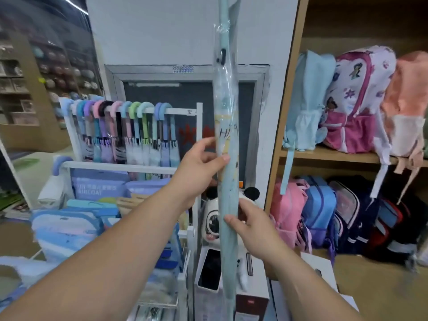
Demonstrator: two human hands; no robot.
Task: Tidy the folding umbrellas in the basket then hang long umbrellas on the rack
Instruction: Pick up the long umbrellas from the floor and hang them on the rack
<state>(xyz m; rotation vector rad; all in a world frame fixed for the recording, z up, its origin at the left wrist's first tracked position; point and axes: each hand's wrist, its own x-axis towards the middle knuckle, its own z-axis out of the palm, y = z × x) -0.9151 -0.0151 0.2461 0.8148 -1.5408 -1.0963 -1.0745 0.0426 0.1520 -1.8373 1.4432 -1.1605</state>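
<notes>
Left hand (201, 166) and right hand (251, 225) both hold the upright long umbrella (229, 251), fingers (220, 161) curled round it. Risk: the plastic sleeve (225, 89) may slip; the rack (180, 111), left, is crowded.

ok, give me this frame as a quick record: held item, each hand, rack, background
held: umbrella, long, pale blue, in a clear sleeve, upright
left hand: grips the umbrella mid-length
right hand: grips it lower down
rack: white, behind left; bare rail at its right end
hung umbrellas: a row on the top rail, hooked by curved handles
backpacks: on the shelf at right
status: held umbrella not yet on the rack
</notes>
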